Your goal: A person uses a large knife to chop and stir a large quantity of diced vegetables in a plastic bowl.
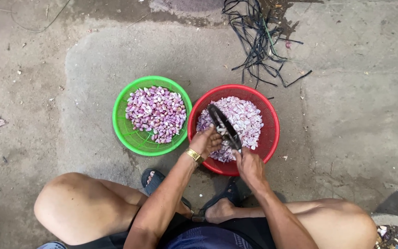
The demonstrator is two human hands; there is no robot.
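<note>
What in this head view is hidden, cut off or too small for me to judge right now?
- What the left hand pinches: too small, covered by its fingers.
- Knife handle: hidden inside the right hand.
- Red basket near rim: behind both hands.
- Grey container: cut off by the bottom-right corner.

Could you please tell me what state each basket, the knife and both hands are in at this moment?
Green basket: on the ground, part-filled with purple shallots.
Red basket: on the ground, holding paler peeled shallots.
Knife: held over the red basket, blade pointing away.
Right hand: closed on the knife handle.
Left hand: closed on a shallot at the blade.
</note>
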